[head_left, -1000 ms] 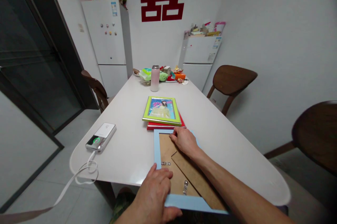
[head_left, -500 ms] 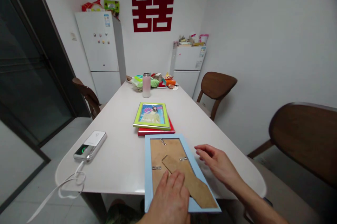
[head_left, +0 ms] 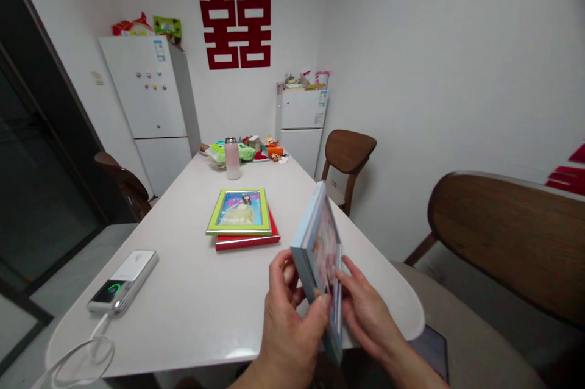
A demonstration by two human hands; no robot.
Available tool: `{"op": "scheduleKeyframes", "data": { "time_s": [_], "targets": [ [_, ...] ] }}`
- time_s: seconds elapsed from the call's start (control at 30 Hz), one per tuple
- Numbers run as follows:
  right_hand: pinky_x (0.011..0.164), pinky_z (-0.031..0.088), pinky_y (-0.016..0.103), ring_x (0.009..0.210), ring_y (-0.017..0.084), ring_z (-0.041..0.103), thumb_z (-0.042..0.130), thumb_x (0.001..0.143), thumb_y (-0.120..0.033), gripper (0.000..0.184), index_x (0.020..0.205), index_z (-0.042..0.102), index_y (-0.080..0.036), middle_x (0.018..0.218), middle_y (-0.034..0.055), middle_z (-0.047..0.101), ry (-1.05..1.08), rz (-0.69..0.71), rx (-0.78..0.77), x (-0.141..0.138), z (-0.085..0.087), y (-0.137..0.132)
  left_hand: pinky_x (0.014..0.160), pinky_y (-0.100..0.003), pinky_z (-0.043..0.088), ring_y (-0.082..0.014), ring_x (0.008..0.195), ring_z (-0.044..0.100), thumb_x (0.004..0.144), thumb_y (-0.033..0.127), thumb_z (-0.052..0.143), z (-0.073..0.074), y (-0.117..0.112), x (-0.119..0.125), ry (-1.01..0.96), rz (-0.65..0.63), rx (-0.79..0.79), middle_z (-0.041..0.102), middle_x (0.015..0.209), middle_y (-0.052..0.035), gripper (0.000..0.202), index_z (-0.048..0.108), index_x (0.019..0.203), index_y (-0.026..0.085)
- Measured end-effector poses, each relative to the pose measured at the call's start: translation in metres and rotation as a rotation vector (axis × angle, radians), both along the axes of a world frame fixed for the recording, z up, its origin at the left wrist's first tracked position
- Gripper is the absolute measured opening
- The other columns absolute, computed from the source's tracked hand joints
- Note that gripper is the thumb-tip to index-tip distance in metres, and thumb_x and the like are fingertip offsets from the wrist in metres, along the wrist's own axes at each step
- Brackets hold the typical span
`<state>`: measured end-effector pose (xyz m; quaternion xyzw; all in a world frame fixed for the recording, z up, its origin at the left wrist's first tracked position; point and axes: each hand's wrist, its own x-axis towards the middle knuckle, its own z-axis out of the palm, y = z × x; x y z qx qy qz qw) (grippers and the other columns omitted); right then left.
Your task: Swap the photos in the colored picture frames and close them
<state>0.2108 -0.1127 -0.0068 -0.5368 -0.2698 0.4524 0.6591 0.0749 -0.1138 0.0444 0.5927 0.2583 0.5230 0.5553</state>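
Note:
Both my hands hold a light blue picture frame [head_left: 315,242] upright and on edge above the near part of the white table [head_left: 192,297]. My left hand [head_left: 290,310] grips its near left side with the thumb across the front. My right hand [head_left: 365,310] holds its right side, fingers against the picture face. Farther along the table lies a green framed picture [head_left: 240,211], stacked on a red frame [head_left: 249,240].
A power bank [head_left: 122,280] with a white cable [head_left: 77,360] lies at the table's left. A pink bottle [head_left: 232,158] and snack packets [head_left: 247,150] sit at the far end. Brown chairs [head_left: 507,230] stand on the right, one [head_left: 121,182] on the left. Two white fridges [head_left: 146,102] line the back wall.
The blue frame lay face down on the table with my left hand flat on its back. Now both hands have lifted it and turned it upright. The view has swung to the right.

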Motion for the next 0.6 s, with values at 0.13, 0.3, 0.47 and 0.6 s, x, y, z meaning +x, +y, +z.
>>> {"op": "scheduleKeyframes", "data": {
  "time_s": [0.13, 0.3, 0.47, 0.6],
  "targets": [
    [0.055, 0.049, 0.026, 0.066, 0.018, 0.062, 0.041, 0.074, -0.033, 0.061, 0.129, 0.023, -0.012, 0.082, 0.0054, 0.066, -0.492, -0.084, -0.196, 0.072, -0.004, 0.024, 0.086, -0.027, 0.041, -0.0156, 0.098, 0.051, 0.067, 0.013, 0.056, -0.017, 0.030, 0.011, 0.169, -0.028, -0.014, 0.049, 0.116, -0.0053, 0.063, 0.023, 0.120, 0.018],
    [0.057, 0.047, 0.025, 0.068, 0.018, 0.061, 0.045, 0.069, -0.024, 0.049, 0.115, 0.046, -0.010, 0.087, 0.0078, 0.066, -0.825, -0.081, -0.289, 0.128, -0.008, 0.058, 0.079, -0.025, 0.044, -0.0149, 0.092, 0.054, 0.066, 0.010, 0.057, -0.048, 0.054, 0.033, 0.535, -0.067, 0.090, 0.055, 0.110, -0.0035, 0.060, 0.028, 0.119, 0.019],
    [0.071, 0.043, 0.027, 0.084, 0.021, 0.058, 0.047, 0.067, -0.024, 0.041, 0.106, 0.056, -0.015, 0.099, 0.0083, 0.062, -1.061, -0.096, -0.335, 0.140, -0.013, 0.079, 0.084, -0.033, 0.038, -0.0222, 0.096, 0.051, 0.064, 0.018, 0.060, -0.054, 0.065, 0.041, 0.728, 0.002, 0.145, 0.056, 0.106, -0.0037, 0.050, 0.041, 0.110, 0.021],
    [0.074, 0.040, 0.028, 0.086, 0.023, 0.057, 0.046, 0.067, -0.026, 0.041, 0.104, 0.057, -0.014, 0.099, 0.0106, 0.062, -1.222, -0.100, -0.403, 0.140, -0.017, 0.088, 0.083, -0.036, 0.036, -0.0256, 0.095, 0.049, 0.065, 0.022, 0.059, -0.052, 0.068, 0.043, 0.860, 0.030, 0.163, 0.057, 0.101, -0.0070, 0.045, 0.044, 0.106, 0.018]
  ]
}}
